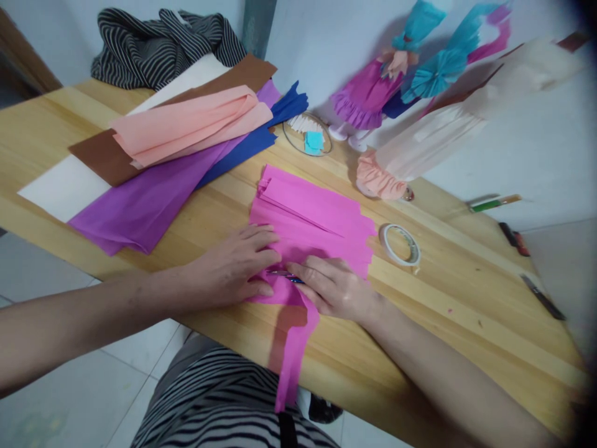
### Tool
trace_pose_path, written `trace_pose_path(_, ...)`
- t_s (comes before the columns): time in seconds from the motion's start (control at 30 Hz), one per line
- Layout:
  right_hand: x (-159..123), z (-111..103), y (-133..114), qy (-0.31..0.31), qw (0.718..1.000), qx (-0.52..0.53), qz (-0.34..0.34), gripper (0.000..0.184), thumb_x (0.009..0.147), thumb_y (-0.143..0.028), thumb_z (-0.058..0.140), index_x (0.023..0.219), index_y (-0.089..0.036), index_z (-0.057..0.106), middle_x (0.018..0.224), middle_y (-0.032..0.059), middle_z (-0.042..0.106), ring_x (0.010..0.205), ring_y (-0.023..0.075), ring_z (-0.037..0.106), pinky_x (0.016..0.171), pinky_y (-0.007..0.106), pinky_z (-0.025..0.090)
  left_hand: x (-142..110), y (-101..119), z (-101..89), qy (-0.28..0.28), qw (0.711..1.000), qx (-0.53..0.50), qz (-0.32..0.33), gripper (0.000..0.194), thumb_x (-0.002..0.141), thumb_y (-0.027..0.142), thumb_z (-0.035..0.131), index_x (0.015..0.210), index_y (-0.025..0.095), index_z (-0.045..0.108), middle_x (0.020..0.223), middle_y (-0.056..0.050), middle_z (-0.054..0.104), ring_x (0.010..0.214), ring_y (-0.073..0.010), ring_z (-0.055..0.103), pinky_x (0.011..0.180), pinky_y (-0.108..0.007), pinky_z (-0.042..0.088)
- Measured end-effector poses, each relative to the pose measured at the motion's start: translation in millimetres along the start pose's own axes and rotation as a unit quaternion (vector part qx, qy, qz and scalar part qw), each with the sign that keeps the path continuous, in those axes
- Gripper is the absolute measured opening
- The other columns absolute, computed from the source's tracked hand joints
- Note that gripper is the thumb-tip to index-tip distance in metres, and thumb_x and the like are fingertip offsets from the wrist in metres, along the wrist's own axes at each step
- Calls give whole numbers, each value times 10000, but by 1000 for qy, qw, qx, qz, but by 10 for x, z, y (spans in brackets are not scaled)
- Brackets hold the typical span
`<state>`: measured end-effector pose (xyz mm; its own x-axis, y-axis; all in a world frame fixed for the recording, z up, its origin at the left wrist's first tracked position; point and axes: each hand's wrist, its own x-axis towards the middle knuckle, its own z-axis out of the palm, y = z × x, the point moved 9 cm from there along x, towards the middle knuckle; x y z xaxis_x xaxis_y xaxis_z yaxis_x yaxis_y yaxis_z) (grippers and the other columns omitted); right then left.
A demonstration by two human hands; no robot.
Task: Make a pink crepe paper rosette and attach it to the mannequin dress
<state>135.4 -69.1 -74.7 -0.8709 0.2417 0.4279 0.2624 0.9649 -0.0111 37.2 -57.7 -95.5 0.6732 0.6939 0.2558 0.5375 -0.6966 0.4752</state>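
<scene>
A folded sheet of pink crepe paper (312, 211) lies on the wooden table (466, 298), and one strip of it hangs over the near edge. My left hand (233, 267) lies flat on the paper's left part with fingers stretched out. My right hand (333, 286) rests on the paper beside it, fingers extended over a thin metal tool with a blue part (286, 275), seemingly scissors or a pen, mostly hidden between the two hands. I cannot tell whether either hand grips it.
Sheets of purple, blue, peach, brown and white paper (158, 155) lie at the left. A tape roll (400, 244) sits right of the pink paper. Paper-dressed dolls (373, 93) stand at the back, a striped cloth (158, 43) at the far corner, pens (494, 202) at right.
</scene>
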Motion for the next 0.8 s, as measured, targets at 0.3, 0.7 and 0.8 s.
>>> trace_pose_path(0.3, 26, 7, -4, -11, 1000, 24, 3, 251, 983, -176, 396, 997, -91, 632, 705, 52, 616, 602, 134, 580, 510, 248, 461, 4, -9, 10, -11, 1000, 3, -14, 170, 834, 256, 633, 968, 154, 609, 1248, -145, 562, 1244, -288, 473, 1111, -477, 345)
trace_pose_path(0.7, 3, 52, 30, -14, 999, 48, 22, 272, 986, -234, 400, 1050, -88, 620, 784, 84, 642, 684, 155, 611, 538, 247, 500, -9, -18, 19, -3, 1000, 14, -3, 261, 799, 320, 688, 984, 159, 601, 1198, -130, 586, 1196, -276, 502, 1102, -474, 354)
trace_pose_path(0.8, 28, 62, 11, -18, 999, 34, 19, 280, 987, -223, 385, 1051, -97, 626, 778, 74, 641, 686, 151, 609, 559, 248, 508, -8, -20, 20, -1, 1000, 16, -4, 261, 810, 328, 676, 1001, 167, 600, 1206, -123, 589, 1210, -275, 495, 1102, -473, 355)
